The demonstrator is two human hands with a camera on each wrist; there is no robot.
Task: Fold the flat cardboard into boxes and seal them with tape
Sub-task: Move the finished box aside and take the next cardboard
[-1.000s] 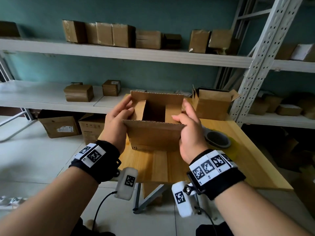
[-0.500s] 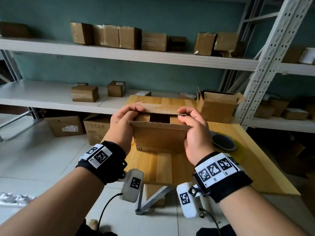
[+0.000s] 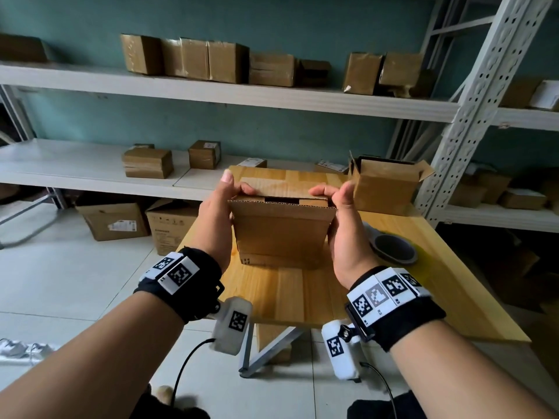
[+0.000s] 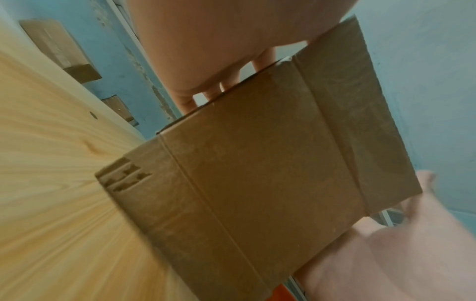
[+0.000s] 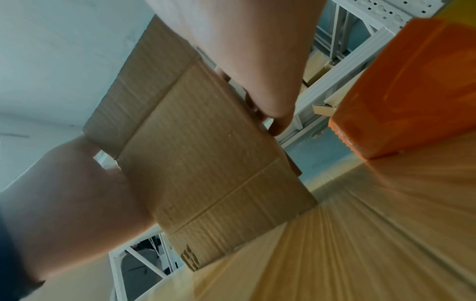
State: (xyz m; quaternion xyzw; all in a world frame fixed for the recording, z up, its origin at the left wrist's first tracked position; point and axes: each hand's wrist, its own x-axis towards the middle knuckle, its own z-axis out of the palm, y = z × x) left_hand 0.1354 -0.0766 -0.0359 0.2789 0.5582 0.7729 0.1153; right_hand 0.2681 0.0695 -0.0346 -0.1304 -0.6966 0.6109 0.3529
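Folding the far flap shut since a second ago, both hands, left hand point(image 3: 216, 217) at 9 o'clock and right hand point(image 3: 341, 222) at 3, grip the box point(image 3: 282, 231) with fingers curled over its top; near flap next, then tape.

Both forearms reach forward, wrists banded. The left hand point(image 3: 216, 217) clasps the box point(image 3: 282, 232) at its left side, fingers curled over the top, thumb up. The right hand point(image 3: 343, 228) mirrors it on the right side, fingers bent over the top edge, thumb raised.

Brown cardboard box point(image 3: 282, 229) upright on table, top flaps nearly closed.
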